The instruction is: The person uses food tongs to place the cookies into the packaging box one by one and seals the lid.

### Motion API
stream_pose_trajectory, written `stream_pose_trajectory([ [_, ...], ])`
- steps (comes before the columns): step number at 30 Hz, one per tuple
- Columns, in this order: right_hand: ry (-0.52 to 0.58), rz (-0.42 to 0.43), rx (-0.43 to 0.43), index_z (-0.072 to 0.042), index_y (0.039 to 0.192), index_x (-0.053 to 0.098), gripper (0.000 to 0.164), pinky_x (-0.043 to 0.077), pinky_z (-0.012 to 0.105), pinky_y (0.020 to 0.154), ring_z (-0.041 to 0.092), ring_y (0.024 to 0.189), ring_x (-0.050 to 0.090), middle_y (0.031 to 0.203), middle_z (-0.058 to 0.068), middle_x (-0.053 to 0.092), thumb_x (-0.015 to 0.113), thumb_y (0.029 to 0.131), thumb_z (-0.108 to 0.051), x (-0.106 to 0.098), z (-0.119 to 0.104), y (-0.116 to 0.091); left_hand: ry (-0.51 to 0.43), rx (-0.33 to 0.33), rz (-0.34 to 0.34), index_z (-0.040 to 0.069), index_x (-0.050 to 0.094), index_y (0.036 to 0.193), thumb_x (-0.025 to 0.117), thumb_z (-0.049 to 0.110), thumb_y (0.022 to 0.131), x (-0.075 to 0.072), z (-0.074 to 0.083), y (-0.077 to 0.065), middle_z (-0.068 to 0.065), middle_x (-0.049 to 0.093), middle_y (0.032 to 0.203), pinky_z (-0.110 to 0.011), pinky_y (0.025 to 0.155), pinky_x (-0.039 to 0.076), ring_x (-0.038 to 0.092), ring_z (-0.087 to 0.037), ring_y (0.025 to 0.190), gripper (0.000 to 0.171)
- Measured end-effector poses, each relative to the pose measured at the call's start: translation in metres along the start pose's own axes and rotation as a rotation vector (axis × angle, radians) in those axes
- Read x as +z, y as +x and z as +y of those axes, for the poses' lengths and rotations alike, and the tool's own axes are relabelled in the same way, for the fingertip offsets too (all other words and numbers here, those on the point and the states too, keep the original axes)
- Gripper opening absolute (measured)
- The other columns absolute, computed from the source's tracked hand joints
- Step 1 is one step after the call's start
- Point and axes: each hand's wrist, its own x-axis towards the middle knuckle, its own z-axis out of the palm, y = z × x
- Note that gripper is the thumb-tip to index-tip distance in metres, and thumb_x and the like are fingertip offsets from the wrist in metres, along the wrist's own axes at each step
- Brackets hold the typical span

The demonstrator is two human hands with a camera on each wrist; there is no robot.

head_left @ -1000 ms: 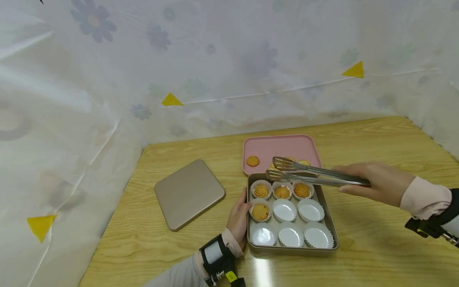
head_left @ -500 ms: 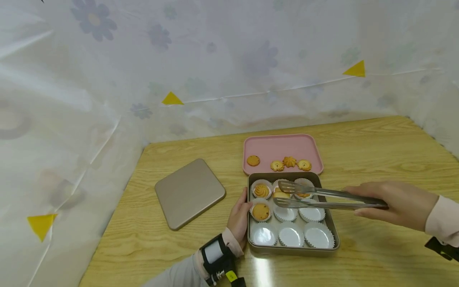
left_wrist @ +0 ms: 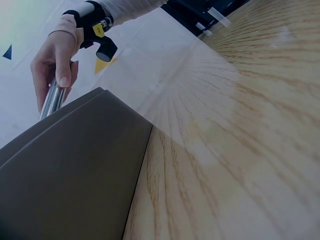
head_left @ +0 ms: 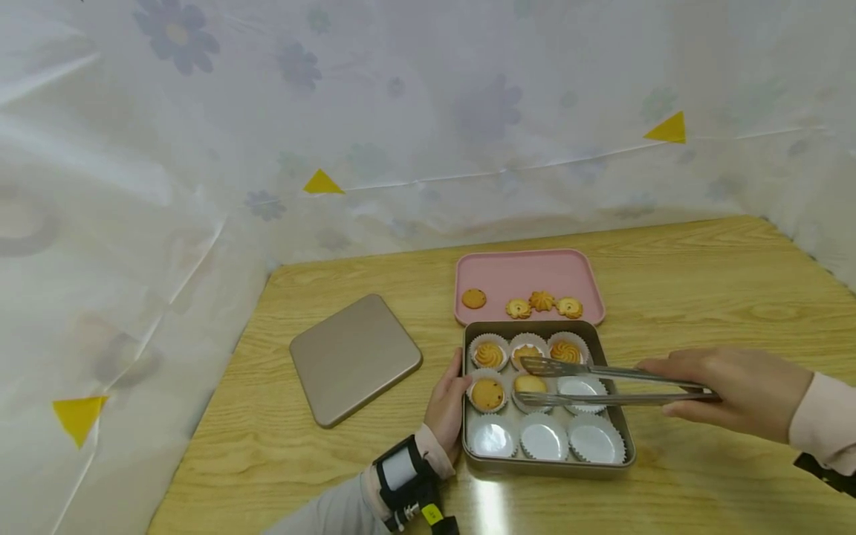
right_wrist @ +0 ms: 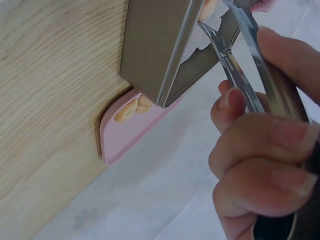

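Observation:
My right hand (head_left: 742, 390) holds metal tongs (head_left: 628, 399) by their handle end, reaching from the right over a brown metal tin (head_left: 548, 469). The tongs' two slotted tips stand apart on either side of a round cookie (head_left: 530, 383) in the middle paper cup. Against the tin's left wall, my left hand (head_left: 444, 409) holds it, thumb at the rim and fingers along the outside. Three swirled or fluted cookies fill the back row of cups, and a speckled cookie (head_left: 487, 394) sits in the middle row's left cup. In the right wrist view, curled fingers (right_wrist: 260, 145) grip the tongs.
Directly behind the tin lies a pink tray (head_left: 521, 269) with a round speckled cookie (head_left: 474, 299) and several fluted ones (head_left: 542, 300). The flat lid (head_left: 356, 360) rests on the wooden table (head_left: 267, 468) to the left. White sheeting (head_left: 428, 89) borders the table.
The right hand has brought the tongs from over the tray's front edge toward me, and the cookie they carried now sits in the middle cup. The tips have spread. The left hand stays put.

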Motion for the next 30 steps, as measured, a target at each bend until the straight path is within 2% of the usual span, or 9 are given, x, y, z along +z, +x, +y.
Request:
stream_pose_trajectory([
  [4, -0.046, -0.037, 0.057, -0.005, 0.121, 0.066, 0.051, 0.049, 0.025, 0.053, -0.006, 0.065, 0.055, 0.103, 0.003, 0.070, 0.074, 0.081, -0.036, 0.001, -0.001, 0.000, -0.002, 0.002, 0.003, 0.001, 0.020, 0.153, 0.039, 0.010, 0.097, 0.000, 0.001, 0.000, -0.014, 0.016, 0.160, -0.047, 0.121, 0.006, 0.007, -0.030, 0.148, 0.060],
  [6, -0.060, -0.073, 0.097, -0.007, 0.123, 0.066, 0.053, 0.053, 0.030, 0.056, -0.001, 0.066, 0.061, 0.107, 0.010, 0.070, 0.073, 0.082, -0.039, 0.001, -0.002, 0.001, -0.005, 0.003, 0.003, 0.001, 0.021, 0.153, 0.039, 0.009, 0.097, 0.000, 0.001, 0.000, -0.014, 0.016, 0.160, -0.046, 0.121, 0.006, 0.007, -0.030, 0.148, 0.060],
  [13, -0.066, -0.097, 0.133, -0.010, 0.124, 0.066, 0.053, 0.055, 0.035, 0.058, 0.005, 0.067, 0.064, 0.108, 0.013, 0.070, 0.073, 0.081, -0.041, 0.001, -0.002, 0.003, -0.003, -0.002, -0.001, 0.001, 0.020, 0.153, 0.039, 0.010, 0.097, 0.001, 0.002, -0.001, -0.013, 0.016, 0.161, -0.047, 0.121, 0.006, 0.007, -0.030, 0.149, 0.060],
  [16, -0.061, -0.089, 0.123, -0.009, 0.123, 0.066, 0.053, 0.055, 0.035, 0.057, 0.005, 0.067, 0.064, 0.108, 0.014, 0.070, 0.074, 0.081, -0.040, 0.001, -0.003, 0.004, -0.006, -0.006, 0.000, 0.002, 0.020, 0.153, 0.039, 0.010, 0.097, 0.001, 0.002, -0.002, -0.013, 0.016, 0.161, -0.047, 0.120, 0.006, 0.007, -0.030, 0.149, 0.060],
  [18, -0.046, -0.074, 0.102, -0.008, 0.123, 0.066, 0.052, 0.053, 0.032, 0.055, 0.000, 0.064, 0.060, 0.105, 0.010, 0.070, 0.074, 0.081, -0.038, 0.001, -0.003, 0.003, -0.009, -0.006, 0.000, 0.002, 0.020, 0.153, 0.039, 0.010, 0.097, 0.000, 0.002, -0.002, -0.013, 0.016, 0.161, -0.047, 0.120, 0.006, 0.006, -0.030, 0.149, 0.060],
  [22, 0.016, -0.043, 0.038, -0.001, 0.121, 0.066, 0.051, 0.043, 0.020, 0.049, -0.012, 0.062, 0.044, 0.099, 0.000, 0.068, 0.074, 0.082, -0.033, 0.000, 0.000, 0.004, -0.006, 0.001, 0.001, 0.001, 0.021, 0.153, 0.039, 0.009, 0.097, 0.000, 0.001, -0.002, -0.014, 0.016, 0.160, -0.047, 0.121, 0.006, 0.006, -0.031, 0.148, 0.059],
  [24, 0.040, -0.040, 0.013, 0.001, 0.121, 0.065, 0.051, 0.039, 0.018, 0.049, -0.013, 0.063, 0.040, 0.100, 0.001, 0.069, 0.074, 0.083, -0.031, -0.004, 0.003, 0.005, -0.005, 0.004, 0.002, 0.001, 0.021, 0.153, 0.039, 0.009, 0.097, 0.000, 0.002, -0.002, -0.014, 0.016, 0.160, -0.047, 0.121, 0.006, 0.007, -0.031, 0.148, 0.059],
  [28, 0.018, -0.029, -0.011, 0.002, 0.120, 0.066, 0.052, 0.049, 0.021, 0.057, -0.003, 0.077, 0.059, 0.109, 0.008, 0.071, 0.075, 0.081, -0.032, -0.012, 0.012, 0.011, -0.003, 0.002, 0.004, 0.001, 0.021, 0.153, 0.039, 0.009, 0.097, 0.000, 0.002, -0.002, -0.014, 0.016, 0.160, -0.047, 0.121, 0.005, 0.006, -0.031, 0.148, 0.060],
  [30, 0.008, -0.003, -0.033, 0.001, 0.120, 0.067, 0.052, 0.054, 0.024, 0.064, 0.003, 0.090, 0.065, 0.110, 0.010, 0.071, 0.077, 0.080, -0.031, -0.017, 0.017, 0.015, -0.003, -0.002, 0.003, 0.001, 0.021, 0.153, 0.039, 0.010, 0.097, 0.000, 0.002, -0.002, -0.014, 0.016, 0.161, -0.047, 0.121, 0.005, 0.006, -0.031, 0.148, 0.060],
])
